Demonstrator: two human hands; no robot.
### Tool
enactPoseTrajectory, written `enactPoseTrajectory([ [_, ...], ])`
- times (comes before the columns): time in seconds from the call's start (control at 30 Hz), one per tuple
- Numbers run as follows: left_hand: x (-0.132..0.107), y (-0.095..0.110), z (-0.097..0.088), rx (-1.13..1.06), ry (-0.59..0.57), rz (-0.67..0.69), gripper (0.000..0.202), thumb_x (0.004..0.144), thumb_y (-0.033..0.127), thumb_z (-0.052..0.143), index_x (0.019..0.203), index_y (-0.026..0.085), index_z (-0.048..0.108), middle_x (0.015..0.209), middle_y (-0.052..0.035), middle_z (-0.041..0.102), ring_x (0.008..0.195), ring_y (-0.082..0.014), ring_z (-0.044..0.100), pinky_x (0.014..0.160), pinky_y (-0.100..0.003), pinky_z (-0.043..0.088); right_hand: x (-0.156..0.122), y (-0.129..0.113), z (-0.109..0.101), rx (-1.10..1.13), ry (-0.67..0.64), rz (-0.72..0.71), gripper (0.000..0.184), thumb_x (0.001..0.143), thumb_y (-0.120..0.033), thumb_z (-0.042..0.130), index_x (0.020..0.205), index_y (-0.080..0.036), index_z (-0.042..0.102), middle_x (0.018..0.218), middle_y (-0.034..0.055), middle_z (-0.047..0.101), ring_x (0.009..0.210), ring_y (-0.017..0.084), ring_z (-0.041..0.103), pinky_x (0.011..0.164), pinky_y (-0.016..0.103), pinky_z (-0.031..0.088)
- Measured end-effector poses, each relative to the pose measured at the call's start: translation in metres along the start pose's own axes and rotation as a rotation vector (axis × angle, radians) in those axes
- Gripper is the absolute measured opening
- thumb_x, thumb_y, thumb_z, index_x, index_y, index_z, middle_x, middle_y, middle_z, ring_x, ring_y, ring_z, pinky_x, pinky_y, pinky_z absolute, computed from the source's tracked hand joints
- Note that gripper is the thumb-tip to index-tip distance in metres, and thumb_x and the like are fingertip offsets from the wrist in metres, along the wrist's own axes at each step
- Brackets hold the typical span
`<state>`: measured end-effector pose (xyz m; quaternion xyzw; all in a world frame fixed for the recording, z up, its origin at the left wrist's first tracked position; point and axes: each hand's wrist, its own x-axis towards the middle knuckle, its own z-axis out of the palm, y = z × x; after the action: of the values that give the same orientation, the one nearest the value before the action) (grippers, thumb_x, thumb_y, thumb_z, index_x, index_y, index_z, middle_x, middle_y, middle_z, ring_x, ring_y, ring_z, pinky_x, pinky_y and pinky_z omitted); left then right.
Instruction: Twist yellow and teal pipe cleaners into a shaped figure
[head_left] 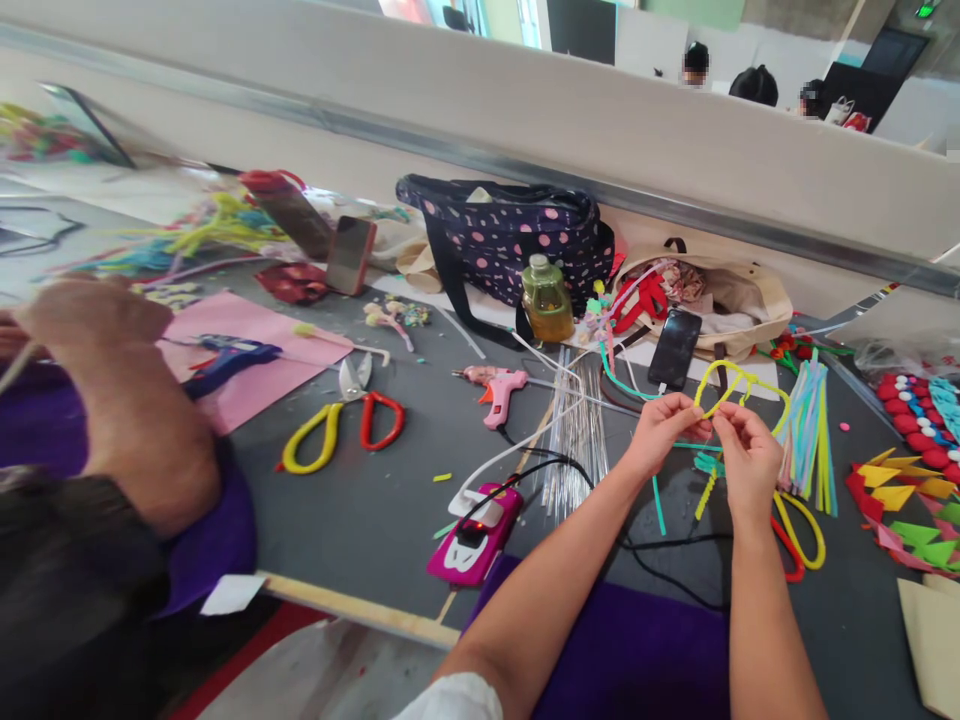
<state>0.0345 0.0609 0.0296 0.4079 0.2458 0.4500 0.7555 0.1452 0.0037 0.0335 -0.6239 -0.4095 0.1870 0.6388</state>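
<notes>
At the left edge, a co-worker's forearm (146, 410) rests over purple cloth; the hand beyond is blurred and cut off, so its grasp cannot be told. Beside it, a blue glue gun (236, 362) lies on a pink sheet (300, 385), which probably shields the tabletop from drips.

Left of centre, 1 pair of scissors (322, 430) lies with blades parted. At centre, a pink glue gun (504, 390) rests on its side, nozzle pointing left, presumably parked within reach. Below it sits a magenta power unit (487, 545) with cables attached; its markings are not legible. Clear rods (577, 445) lie to the right, their lower ends partly behind the forearm.

Right of centre, the left hand (667, 432) pinches a yellow fuzzy stem (757, 378) between thumb and fingers. The stem is bent into a loop, held above the table at right of centre. The right hand (750, 455) has its thumb and forefinger closed just beside, apparently on the same stem; the close pairing suggests fine control of a joint or bend. The exact contact point is covered by the fingertips.

Farther right, a bundle of pastel stems (808, 430) lies fanned, likely kept near for easy picking. Below it, 2 looped handles (814, 540) show, red and yellow; the remainder is hidden by the right hand and wrist.
</notes>
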Motion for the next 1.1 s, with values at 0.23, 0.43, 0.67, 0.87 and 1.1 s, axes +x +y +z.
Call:
enactPoseTrajectory([
  [0.23, 0.001, -0.001, -0.001, 0.027, 0.009, 0.094, 0.036, 0.068, 0.046, 0.077, 0.071, 0.013, 0.063, 0.064, -0.0020, 0.066, 0.059, -0.0131, 0.063, 0.066, -0.027, 0.053, 0.001, 0.006, -0.002, -0.115, -0.044, 0.003, 0.032, 0.075, -0.043, 0.071, 0.091, -0.016, 0.068, 0.081, 0.0043, 0.069, 0.066, 0.015, 0.057, 0.062, 0.028, 0.048],
  [0.43, 0.003, -0.006, -0.002, 0.041, 0.000, 0.093, 0.036, 0.069, 0.045, 0.077, 0.072, 0.012, 0.064, 0.062, 0.0000, 0.063, 0.058, -0.0110, 0.060, 0.063, -0.025, 0.051, 0.002, 0.014, -0.002, -0.119, -0.105, -0.008, 0.028, 0.077, -0.041, 0.068, 0.089, -0.016, 0.070, 0.081, 0.0033, 0.066, 0.065, 0.014, 0.052, 0.064, 0.027, 0.046],
  [0.67, 0.003, -0.003, -0.002, 0.032, 0.010, 0.046, 0.036, 0.068, 0.045, 0.077, 0.069, 0.011, 0.062, 0.061, -0.0016, 0.064, 0.056, -0.0123, 0.060, 0.062, -0.026, 0.051, -0.001, 0.008, 0.001, -0.117, -0.084, -0.024, 0.021, 0.076, -0.038, 0.068, 0.079, -0.017, 0.067, 0.076, 0.0013, 0.062, 0.064, 0.014, 0.051, 0.062, 0.026, 0.044],
  [0.87, 0.002, -0.002, -0.002, 0.030, 0.029, 0.027, 0.034, 0.068, 0.042, 0.075, 0.067, 0.011, 0.062, 0.059, -0.0016, 0.064, 0.053, -0.0115, 0.059, 0.059, -0.025, 0.050, -0.003, 0.004, 0.004, -0.171, -0.097, -0.101, 0.018, 0.080, -0.036, 0.064, 0.081, -0.018, 0.065, 0.078, 0.0018, 0.063, 0.065, 0.015, 0.054, 0.060, 0.027, 0.044],
  [1.1, 0.000, 0.002, -0.002, 0.018, 0.031, -0.005, 0.031, 0.068, 0.040, 0.074, 0.066, 0.011, 0.063, 0.059, -0.0021, 0.064, 0.052, -0.0119, 0.059, 0.060, -0.026, 0.050, -0.006, 0.002, 0.003, -0.302, -0.099, -0.361, 0.012, 0.086, -0.027, 0.057, 0.088, -0.019, 0.066, 0.084, 0.0044, 0.065, 0.070, 0.017, 0.058, 0.060, 0.028, 0.047],
])
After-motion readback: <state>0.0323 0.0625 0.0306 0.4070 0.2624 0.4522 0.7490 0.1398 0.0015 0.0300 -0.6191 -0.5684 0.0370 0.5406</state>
